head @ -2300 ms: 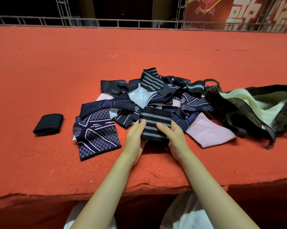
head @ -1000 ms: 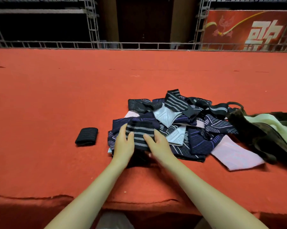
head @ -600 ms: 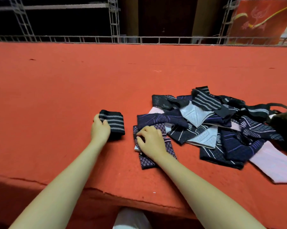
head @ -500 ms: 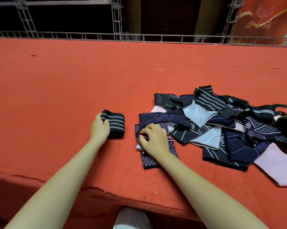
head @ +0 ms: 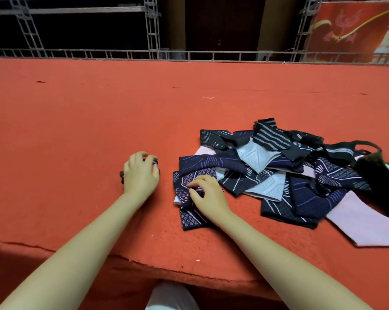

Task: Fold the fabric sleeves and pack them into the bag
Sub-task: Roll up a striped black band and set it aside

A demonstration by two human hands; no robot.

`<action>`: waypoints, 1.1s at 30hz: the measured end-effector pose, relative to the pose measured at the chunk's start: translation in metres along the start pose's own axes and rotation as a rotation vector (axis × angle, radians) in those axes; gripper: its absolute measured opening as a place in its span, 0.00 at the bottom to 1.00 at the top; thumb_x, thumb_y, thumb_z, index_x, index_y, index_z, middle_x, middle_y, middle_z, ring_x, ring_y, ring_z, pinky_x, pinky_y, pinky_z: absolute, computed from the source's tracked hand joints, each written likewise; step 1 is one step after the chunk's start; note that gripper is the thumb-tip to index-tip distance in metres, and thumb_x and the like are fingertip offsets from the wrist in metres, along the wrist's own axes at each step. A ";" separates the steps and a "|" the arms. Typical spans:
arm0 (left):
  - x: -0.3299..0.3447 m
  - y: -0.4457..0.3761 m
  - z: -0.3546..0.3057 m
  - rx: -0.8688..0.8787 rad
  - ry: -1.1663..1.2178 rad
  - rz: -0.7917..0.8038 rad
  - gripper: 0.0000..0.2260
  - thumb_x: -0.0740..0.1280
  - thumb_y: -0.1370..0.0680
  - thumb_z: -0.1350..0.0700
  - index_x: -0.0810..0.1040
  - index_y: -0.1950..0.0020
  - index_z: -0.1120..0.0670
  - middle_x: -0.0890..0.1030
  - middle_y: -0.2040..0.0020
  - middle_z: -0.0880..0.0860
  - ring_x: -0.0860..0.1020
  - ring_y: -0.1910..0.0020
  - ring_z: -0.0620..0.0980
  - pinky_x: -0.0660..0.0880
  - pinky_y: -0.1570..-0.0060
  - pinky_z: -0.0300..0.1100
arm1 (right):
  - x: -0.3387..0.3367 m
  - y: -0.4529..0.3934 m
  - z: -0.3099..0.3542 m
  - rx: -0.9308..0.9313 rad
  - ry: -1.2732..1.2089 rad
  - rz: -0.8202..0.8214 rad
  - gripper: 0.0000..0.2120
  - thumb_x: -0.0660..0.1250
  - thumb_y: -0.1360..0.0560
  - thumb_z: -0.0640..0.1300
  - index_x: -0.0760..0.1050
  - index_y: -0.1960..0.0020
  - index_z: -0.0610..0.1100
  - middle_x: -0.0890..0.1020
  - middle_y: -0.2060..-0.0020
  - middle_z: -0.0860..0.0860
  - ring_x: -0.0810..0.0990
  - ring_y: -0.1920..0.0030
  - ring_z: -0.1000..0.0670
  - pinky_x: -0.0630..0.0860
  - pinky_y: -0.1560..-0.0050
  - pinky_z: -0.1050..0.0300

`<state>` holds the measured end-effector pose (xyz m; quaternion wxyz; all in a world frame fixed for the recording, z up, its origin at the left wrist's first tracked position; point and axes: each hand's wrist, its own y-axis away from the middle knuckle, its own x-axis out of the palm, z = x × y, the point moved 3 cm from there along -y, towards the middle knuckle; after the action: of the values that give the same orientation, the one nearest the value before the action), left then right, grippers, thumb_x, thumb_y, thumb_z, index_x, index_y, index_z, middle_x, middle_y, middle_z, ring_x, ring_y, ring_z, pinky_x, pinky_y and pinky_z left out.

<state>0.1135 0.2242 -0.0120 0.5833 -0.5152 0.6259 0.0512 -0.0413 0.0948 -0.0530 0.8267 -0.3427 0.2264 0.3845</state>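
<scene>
The left hand [head: 140,175] is curling over a small folded dark sleeve [head: 121,174], almost hiding it on the red felt [head: 77,130], while the right hand [head: 208,194] is pinching the patterned navy sleeve [head: 186,217] at the near edge of the pile [head: 267,171]. That navy sleeve is lying partly under its neighbours, so pulling it could be dragging others along and scattering the heap. The bag [head: 377,175] is sitting well apart at the far right, so the fold could be springing open on the way there.
</scene>
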 end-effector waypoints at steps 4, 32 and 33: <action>0.005 -0.007 -0.048 -0.003 0.281 0.084 0.12 0.60 0.22 0.59 0.78 0.42 0.54 0.76 0.43 0.56 0.70 0.39 0.57 0.67 0.38 0.50 | -0.045 0.009 -0.017 0.136 -0.196 -0.075 0.08 0.65 0.26 0.38 0.81 0.51 0.46 0.80 0.52 0.53 0.76 0.53 0.61 0.70 0.48 0.70; 0.100 -0.006 -0.052 -0.269 0.465 0.104 0.07 0.65 0.24 0.52 0.80 0.48 0.49 0.79 0.48 0.50 0.74 0.44 0.50 0.69 0.43 0.44 | -0.087 -0.169 -0.145 0.564 -0.162 -0.337 0.23 0.60 0.31 0.41 0.71 0.37 0.43 0.79 0.53 0.47 0.79 0.53 0.43 0.77 0.51 0.52; 0.099 -0.006 -0.053 -0.266 0.468 0.107 0.07 0.65 0.24 0.52 0.80 0.48 0.49 0.79 0.48 0.50 0.74 0.44 0.50 0.69 0.43 0.44 | -0.090 -0.163 -0.139 0.532 -0.261 -0.355 0.22 0.60 0.31 0.40 0.71 0.37 0.44 0.77 0.58 0.49 0.78 0.61 0.44 0.76 0.61 0.56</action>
<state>0.1027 0.1282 -0.0699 0.3466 -0.5514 0.7576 0.0432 0.0179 -0.1280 -0.0241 0.9631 -0.0972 0.1481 0.2027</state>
